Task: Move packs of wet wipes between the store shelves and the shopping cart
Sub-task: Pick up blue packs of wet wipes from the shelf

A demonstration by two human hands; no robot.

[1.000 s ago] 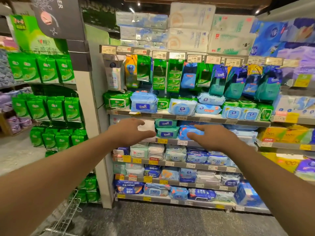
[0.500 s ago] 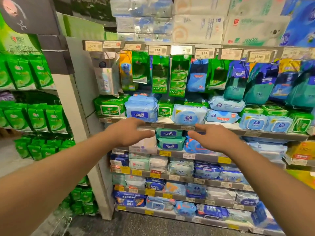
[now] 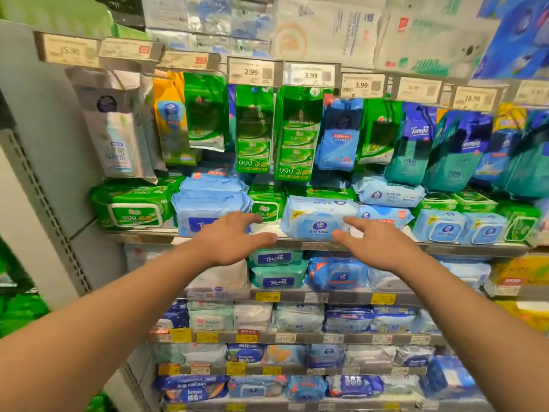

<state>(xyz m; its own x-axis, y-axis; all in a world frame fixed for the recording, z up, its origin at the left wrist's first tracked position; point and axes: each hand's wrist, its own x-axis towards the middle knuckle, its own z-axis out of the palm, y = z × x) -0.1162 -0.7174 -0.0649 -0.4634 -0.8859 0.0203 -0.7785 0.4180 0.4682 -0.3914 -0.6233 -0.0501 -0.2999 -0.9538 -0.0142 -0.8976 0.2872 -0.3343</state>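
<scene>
Both my arms reach out toward a store shelf (image 3: 297, 243) full of wet wipe packs. My left hand (image 3: 228, 237) is open with fingers spread, in front of a light blue Tempo pack (image 3: 208, 200) and a green pack (image 3: 266, 208). My right hand (image 3: 377, 243) is also open, fingers pointing at a light blue wipes pack (image 3: 318, 217) with a round logo on its lid. Neither hand holds anything. Whether the fingertips touch the packs I cannot tell. The shopping cart is out of view.
Hanging green and blue packs (image 3: 294, 135) fill the row above, under price tags (image 3: 310, 74). Lower shelves (image 3: 297, 297) carry several more blue, green and white packs. A grey upright post (image 3: 50, 185) bounds the shelving on the left. Large tissue bales (image 3: 326, 28) sit on top.
Both hands have risen from the second shelf level to the shelf above and moved closer to the packs. The view has come nearer to the shelving; the cart at bottom left has left the frame.
</scene>
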